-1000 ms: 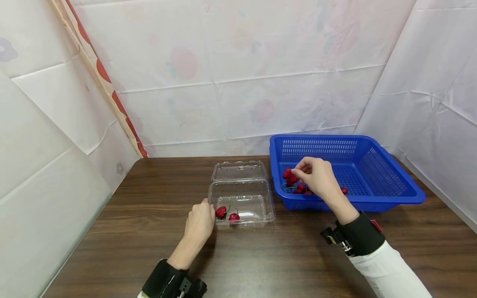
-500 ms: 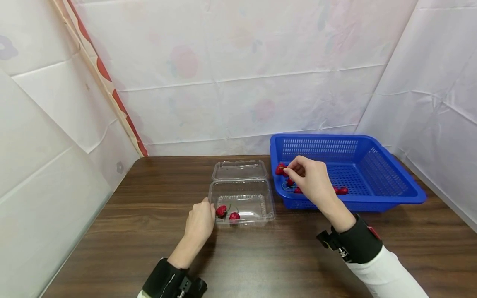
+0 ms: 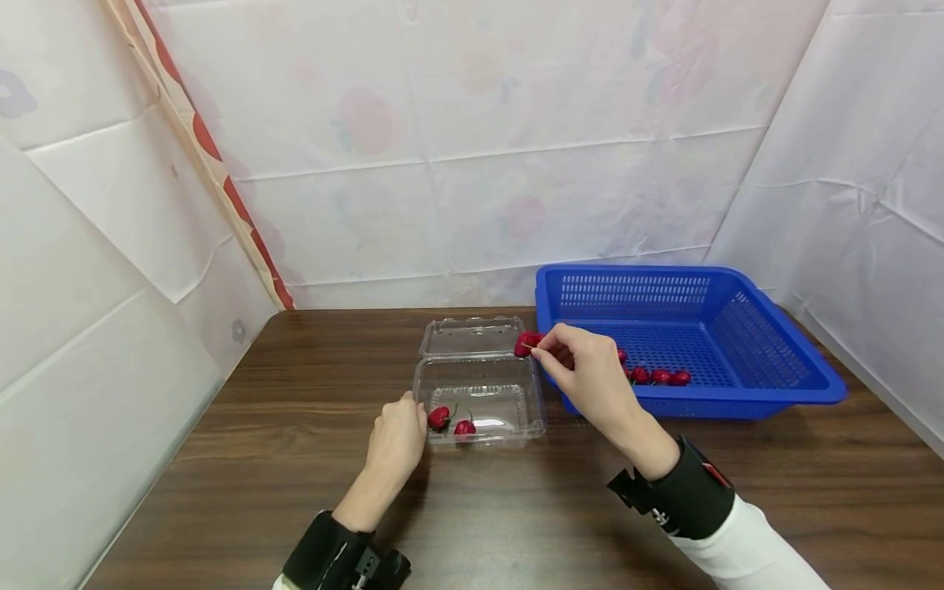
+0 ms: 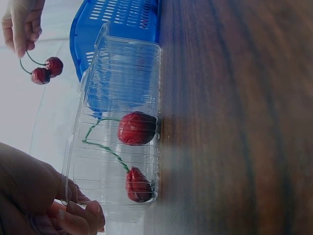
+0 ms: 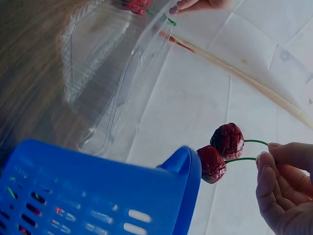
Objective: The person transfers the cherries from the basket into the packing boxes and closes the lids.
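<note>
A: Look where first?
B: Toward the right rear corner of the clear plastic clamshell (image 3: 509,401), to a pair of wrinkled red cherries (image 3: 525,344), dangling by green stems (image 5: 257,141) from the pinched fingertips of the right hand (image 3: 587,373).

A: Raised how far over the clamshell?
B: Impossible to tell exactly; plainly higher than its rim, going by the left wrist view.

A: And gripped, the clamshell itself?
B: Yes, clamped at the left end between thumb and fingers of the left hand (image 3: 396,438). Well apart from the right hand, with the clamshell's open mouth in between.

A: Laid which way?
B: With the long axis running left to right and the clear lid (image 3: 475,338) folded open behind.

A: Hinging on what, as judged here?
B: On that long axis: held at its right end, nearer the right hand than the left, with bare clamshell floor to the left and front.

A: Filled at all?
B: Just toward the front left, with two loose cherries (image 3: 438,419) beside the left hand.

A: And right of the clamshell?
B: Bordered closely by a blue perforated basket (image 3: 730,407), with several basket cherries (image 3: 660,377) along its near wall, partly hidden.
</note>
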